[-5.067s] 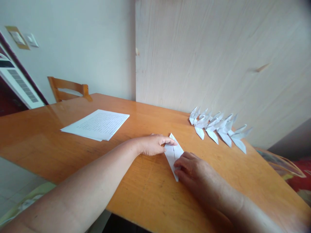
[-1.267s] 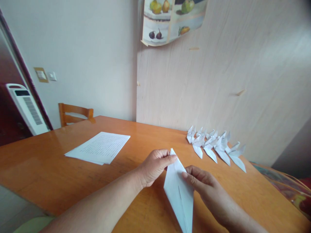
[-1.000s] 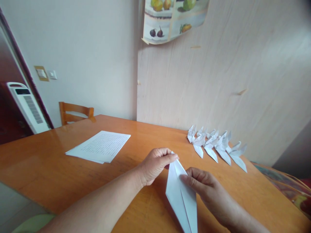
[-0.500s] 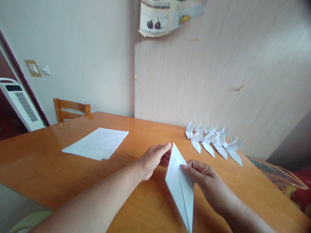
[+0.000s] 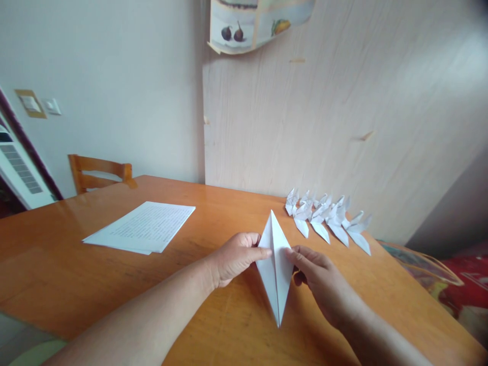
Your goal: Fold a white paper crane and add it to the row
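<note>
A white sheet folded into a long diamond, a folded paper (image 5: 275, 277), is held up above the wooden table between both hands. One point faces away from me and the other toward me, with a seam running down its middle. My left hand (image 5: 238, 256) pinches the left corner, thumb lying on the front face. At the right corner my right hand (image 5: 310, 267) grips the edge, its thumb on top and fingers curled behind. Beyond my right hand, several folded paper cranes (image 5: 322, 221) stand in rows near the wall.
A stack of written sheets (image 5: 141, 227) lies on the left of the wooden table (image 5: 213, 325). Behind the table's far left edge is a wooden chair (image 5: 99, 170). A red item (image 5: 468, 274) and clear plastic sit beyond the right edge. A fruit poster (image 5: 259, 25) hangs above.
The folded paper now lies straighter and further from me, its centre seam facing up. My left hand, apart from it before, has closed on its left side. The camera view has shifted slightly right.
</note>
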`<state>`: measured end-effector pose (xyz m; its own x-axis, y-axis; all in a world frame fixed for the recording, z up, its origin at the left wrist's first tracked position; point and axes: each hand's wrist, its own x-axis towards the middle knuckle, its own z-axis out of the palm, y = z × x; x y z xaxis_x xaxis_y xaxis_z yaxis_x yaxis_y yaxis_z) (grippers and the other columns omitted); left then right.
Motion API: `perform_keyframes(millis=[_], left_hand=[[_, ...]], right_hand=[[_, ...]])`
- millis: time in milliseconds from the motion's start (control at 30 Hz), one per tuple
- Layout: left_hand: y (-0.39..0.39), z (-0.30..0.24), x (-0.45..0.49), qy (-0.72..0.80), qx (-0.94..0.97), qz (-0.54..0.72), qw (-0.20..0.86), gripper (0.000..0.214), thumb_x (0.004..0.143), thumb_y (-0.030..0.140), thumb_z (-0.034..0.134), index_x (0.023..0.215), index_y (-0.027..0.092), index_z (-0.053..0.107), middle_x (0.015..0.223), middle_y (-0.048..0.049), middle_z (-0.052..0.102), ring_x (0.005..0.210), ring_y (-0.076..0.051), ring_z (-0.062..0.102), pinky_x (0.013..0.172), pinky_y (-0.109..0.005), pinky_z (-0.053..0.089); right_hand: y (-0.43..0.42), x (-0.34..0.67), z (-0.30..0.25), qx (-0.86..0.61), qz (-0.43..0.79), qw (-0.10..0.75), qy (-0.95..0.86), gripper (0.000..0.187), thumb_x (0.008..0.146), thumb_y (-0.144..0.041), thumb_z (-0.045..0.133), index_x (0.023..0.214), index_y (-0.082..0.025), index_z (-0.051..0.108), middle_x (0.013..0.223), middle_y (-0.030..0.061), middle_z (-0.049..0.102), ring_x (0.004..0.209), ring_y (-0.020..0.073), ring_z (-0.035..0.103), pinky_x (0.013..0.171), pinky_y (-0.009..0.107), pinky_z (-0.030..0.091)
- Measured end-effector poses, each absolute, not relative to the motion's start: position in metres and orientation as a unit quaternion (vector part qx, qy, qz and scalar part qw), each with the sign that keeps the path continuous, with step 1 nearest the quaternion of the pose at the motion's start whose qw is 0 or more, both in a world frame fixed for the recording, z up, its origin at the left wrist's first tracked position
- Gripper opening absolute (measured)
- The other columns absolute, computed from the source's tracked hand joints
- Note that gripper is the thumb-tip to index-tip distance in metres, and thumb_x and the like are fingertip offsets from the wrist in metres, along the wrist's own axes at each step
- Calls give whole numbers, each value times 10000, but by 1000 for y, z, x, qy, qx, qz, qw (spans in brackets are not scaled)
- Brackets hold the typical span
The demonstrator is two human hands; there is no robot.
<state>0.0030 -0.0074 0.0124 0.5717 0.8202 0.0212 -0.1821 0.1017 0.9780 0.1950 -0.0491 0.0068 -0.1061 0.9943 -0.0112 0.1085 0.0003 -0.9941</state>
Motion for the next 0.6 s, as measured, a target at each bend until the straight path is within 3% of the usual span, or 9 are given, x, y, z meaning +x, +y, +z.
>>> perform_keyframes(millis=[333, 600], left_hand=[[-9, 11, 1, 242, 542, 344, 727, 352, 807, 366, 719, 1041, 102, 714, 929, -137, 735, 888, -263, 689, 867, -393, 505], [-6, 10, 2, 286, 541, 387, 690, 330, 825, 367, 693, 982, 80, 728, 964, -172, 736, 892, -272, 687, 864, -407, 500]], right_hand=[[-50, 195, 6, -480, 491, 446, -574, 369, 869, -498, 612, 667, -193, 568, 606, -30, 468, 580, 115, 374, 579, 272, 307], [-52, 194, 7, -484, 525, 430, -553, 474, 906, -583, 516, 670, -177, 579, 651, 12, 552, 608, 136, 469, 589, 286, 343]])
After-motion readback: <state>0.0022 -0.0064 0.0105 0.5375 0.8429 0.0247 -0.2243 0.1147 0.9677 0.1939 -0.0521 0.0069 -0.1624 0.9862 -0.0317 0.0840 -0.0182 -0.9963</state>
